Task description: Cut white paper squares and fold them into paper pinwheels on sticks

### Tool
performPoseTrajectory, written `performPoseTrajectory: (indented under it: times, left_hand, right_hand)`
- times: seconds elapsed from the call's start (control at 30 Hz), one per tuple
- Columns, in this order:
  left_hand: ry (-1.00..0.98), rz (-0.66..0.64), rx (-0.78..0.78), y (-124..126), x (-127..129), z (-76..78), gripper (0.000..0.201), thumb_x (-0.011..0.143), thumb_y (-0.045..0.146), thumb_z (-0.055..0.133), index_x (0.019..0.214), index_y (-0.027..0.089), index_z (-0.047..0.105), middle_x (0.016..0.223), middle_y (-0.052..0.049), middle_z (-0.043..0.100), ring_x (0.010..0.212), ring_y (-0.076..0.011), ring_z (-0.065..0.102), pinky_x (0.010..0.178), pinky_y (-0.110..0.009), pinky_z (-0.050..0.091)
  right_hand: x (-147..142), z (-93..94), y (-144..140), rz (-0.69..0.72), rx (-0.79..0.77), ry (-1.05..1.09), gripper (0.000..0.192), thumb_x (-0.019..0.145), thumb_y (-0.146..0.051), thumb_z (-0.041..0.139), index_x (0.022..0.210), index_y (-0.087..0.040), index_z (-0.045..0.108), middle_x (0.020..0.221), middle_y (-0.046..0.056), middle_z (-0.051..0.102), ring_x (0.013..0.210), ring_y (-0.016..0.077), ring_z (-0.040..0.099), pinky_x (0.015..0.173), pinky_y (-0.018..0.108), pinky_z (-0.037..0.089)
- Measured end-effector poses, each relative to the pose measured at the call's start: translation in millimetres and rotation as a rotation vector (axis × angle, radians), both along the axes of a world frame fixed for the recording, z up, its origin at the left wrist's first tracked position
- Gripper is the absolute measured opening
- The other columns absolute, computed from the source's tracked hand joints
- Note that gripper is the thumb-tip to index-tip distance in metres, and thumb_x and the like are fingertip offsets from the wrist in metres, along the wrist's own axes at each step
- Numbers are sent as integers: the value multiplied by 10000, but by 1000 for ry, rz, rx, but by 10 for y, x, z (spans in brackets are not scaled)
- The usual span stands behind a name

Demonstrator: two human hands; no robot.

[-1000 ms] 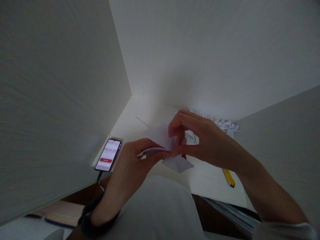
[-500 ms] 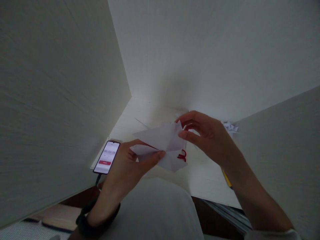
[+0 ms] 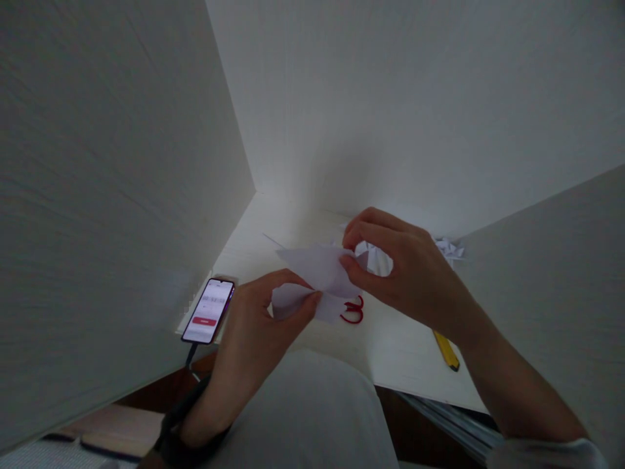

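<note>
Above the pale desk [image 3: 405, 365], both hands' fingers [image 3: 349, 266] pinch a creased, pointed white paper [image 3: 317, 270].

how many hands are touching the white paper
2. The left hand pinches the white paper at its lower left edge; the right hand pinches its right end, above the red scissors. No other hands show.

white walls [image 3: 390, 98] | pale desk [image 3: 273, 221] in corner | dim light
</note>
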State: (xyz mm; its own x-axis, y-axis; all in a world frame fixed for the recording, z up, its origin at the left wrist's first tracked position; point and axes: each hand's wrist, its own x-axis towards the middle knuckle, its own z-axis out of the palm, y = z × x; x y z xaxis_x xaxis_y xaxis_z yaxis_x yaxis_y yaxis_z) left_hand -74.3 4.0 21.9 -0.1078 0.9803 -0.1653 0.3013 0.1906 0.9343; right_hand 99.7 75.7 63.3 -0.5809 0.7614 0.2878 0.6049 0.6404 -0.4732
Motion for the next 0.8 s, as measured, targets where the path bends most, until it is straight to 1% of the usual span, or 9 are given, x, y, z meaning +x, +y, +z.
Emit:
performPoseTrajectory:
  times: [0.07,0.13,0.23,0.3,0.4,0.5,0.57,0.67,0.8]
  left_hand:
    - [23,-5,-3,2,4,7,100,746,315,680,671,252,703,631,1,685,641,-204,647,503,-229,432]
    - [64,9,33,6,12,12,97,737,306,684,662,248,705,634,-2,680,633,-199,632,501,-227,421]
    - [122,11,94,19,15,25,100,722,263,683,626,241,700,605,6,655,606,-177,602,496,-215,396]
    - [107,-9,64,28,6,40,116,715,253,679,602,231,685,564,16,626,562,-161,573,482,-211,384]
    - [20,-14,-54,38,-16,58,118,690,282,703,598,211,684,544,12,623,534,-167,563,484,-224,411]
    - [-82,45,-125,50,-26,52,96,650,282,739,644,189,715,596,-9,674,566,-191,598,526,-251,461]
    - [-125,83,-132,62,-16,34,92,633,265,749,650,181,716,602,-7,679,561,-182,595,523,-246,456]
    - [-183,130,-116,76,22,1,98,630,249,740,600,177,681,507,26,599,474,-131,509,451,-214,382]
    - [-274,209,-117,72,86,-30,136,626,246,725,562,178,626,463,57,511,434,-95,428,406,-194,302]
  right_hand:
    - [12,35,5,16,-6,-62,83,780,-89,596,762,-168,576,848,40,602,773,168,571,713,294,435]
    - [35,56,17,36,-13,-98,85,779,-79,589,784,-163,596,873,55,612,798,181,583,733,307,449]
    - [86,64,58,86,-20,-111,158,789,-37,572,820,-174,644,948,66,630,862,185,604,771,309,468]
    - [115,67,90,134,-17,-109,205,802,-17,559,833,-188,669,953,58,649,874,178,615,776,300,478]
    - [127,82,108,162,27,-128,194,823,-37,564,837,-192,680,886,48,680,833,181,629,742,299,484]
    - [104,97,64,132,155,-168,183,858,-67,553,847,-191,687,857,55,698,799,196,627,721,323,472]
    - [84,97,6,104,265,-189,176,888,-95,539,867,-186,688,850,63,707,785,209,622,729,350,459]
    - [55,81,-87,42,395,-171,143,910,-139,541,907,-182,677,875,76,711,812,224,613,771,381,438]
    - [-3,61,-186,-58,459,-115,132,900,-117,546,923,-145,673,1002,124,692,923,244,592,842,408,403]
